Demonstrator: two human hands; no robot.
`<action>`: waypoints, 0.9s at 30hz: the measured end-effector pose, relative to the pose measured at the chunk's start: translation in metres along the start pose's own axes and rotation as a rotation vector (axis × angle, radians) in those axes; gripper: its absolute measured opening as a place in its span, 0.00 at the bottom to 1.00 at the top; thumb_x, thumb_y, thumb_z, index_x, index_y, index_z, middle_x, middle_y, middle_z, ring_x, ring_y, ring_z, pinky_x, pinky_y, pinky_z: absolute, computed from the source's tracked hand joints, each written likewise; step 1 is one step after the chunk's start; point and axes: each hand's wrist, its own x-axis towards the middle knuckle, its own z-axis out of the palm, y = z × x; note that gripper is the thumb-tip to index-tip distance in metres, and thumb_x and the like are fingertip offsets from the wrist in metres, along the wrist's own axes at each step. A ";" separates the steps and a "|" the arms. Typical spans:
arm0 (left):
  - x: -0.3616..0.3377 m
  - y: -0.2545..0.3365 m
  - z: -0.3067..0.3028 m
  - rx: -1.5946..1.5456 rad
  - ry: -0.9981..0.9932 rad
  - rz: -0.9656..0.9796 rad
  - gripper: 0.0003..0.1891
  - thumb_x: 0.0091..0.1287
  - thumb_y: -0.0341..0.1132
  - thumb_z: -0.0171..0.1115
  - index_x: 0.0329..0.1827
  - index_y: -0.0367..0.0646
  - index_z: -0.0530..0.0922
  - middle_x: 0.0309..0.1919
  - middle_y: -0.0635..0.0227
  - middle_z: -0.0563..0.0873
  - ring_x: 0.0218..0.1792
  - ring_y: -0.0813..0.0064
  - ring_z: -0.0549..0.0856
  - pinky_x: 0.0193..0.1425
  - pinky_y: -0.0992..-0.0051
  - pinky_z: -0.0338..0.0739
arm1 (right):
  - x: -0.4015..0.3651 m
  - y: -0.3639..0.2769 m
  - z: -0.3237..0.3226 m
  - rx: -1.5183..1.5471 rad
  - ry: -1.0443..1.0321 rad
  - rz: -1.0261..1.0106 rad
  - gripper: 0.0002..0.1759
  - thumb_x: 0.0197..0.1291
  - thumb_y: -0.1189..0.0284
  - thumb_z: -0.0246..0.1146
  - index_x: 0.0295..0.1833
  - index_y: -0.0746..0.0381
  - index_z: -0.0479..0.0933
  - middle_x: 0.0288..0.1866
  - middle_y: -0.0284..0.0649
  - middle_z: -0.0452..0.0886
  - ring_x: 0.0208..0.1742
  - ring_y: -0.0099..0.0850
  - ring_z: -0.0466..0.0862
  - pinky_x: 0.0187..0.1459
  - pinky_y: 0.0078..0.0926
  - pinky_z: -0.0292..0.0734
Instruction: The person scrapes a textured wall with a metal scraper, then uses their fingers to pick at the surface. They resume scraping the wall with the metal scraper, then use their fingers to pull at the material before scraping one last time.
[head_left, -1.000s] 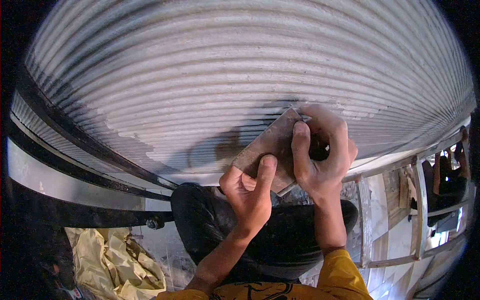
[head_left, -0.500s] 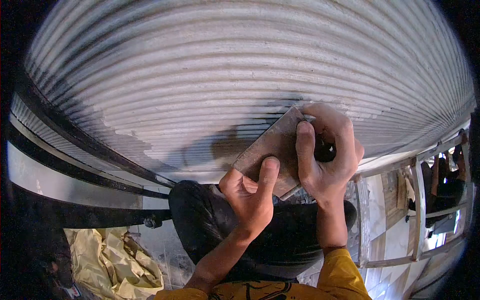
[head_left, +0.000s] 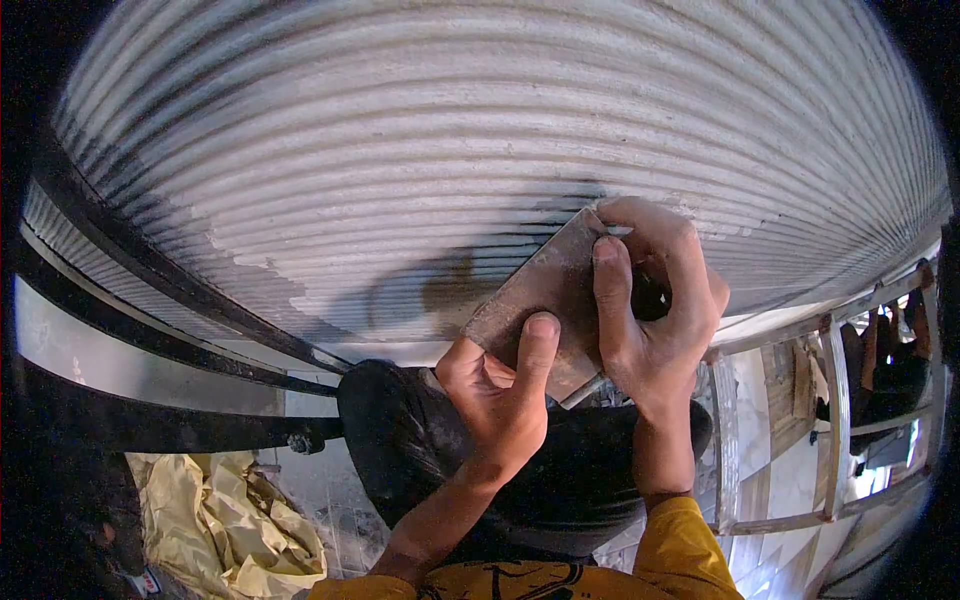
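A flat, dusty grey-brown rectangular plate [head_left: 530,290] is held at a slant between my two hands. My left hand [head_left: 505,400] is closed on its lower left, the thumb pressed on the face and the fingers behind. At the upper right corner my right hand [head_left: 665,300] pinches it, thumb in front and index finger curled over the top. A small pale sliver [head_left: 618,232] shows between that thumb and finger. Right behind the plate stands a ribbed panel [head_left: 450,120], whitish on its ridges, with a dark grey patch around the plate's upper edge.
Black metal bars [head_left: 190,430] run along the left. Crumpled yellowish paper [head_left: 230,525] lies on the floor at lower left. To the right a metal ladder-like frame [head_left: 835,410] leans over floor tiles [head_left: 785,475], with another person [head_left: 890,370] beyond it. My bent knee [head_left: 385,410] is below the panel.
The thumb and index finger of my right hand have shifted slightly, and the pale sliver between them shows more. The plate has turned a little; my left hand stays almost still.
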 end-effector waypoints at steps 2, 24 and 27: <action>-0.003 -0.001 -0.004 0.021 -0.027 -0.027 0.13 0.69 0.32 0.65 0.50 0.30 0.81 0.43 0.62 0.87 0.45 0.76 0.83 0.54 0.72 0.76 | 0.000 -0.002 -0.001 -0.004 0.003 -0.003 0.10 0.61 0.82 0.64 0.49 0.66 0.80 0.29 0.36 0.80 0.27 0.18 0.76 0.32 0.14 0.71; -0.002 0.002 -0.011 0.258 -0.077 0.109 0.14 0.70 0.35 0.65 0.51 0.32 0.82 0.46 0.63 0.87 0.48 0.76 0.82 0.57 0.70 0.75 | -0.002 -0.004 0.001 -0.017 0.102 -0.085 0.14 0.55 0.86 0.61 0.48 0.66 0.80 0.31 0.46 0.83 0.28 0.36 0.84 0.32 0.27 0.79; -0.004 0.009 -0.011 0.230 -0.072 0.091 0.12 0.68 0.33 0.68 0.46 0.31 0.82 0.40 0.63 0.88 0.41 0.78 0.83 0.48 0.74 0.76 | -0.009 -0.004 0.004 -0.009 0.152 -0.087 0.12 0.55 0.86 0.62 0.46 0.67 0.80 0.31 0.46 0.84 0.27 0.35 0.84 0.32 0.26 0.78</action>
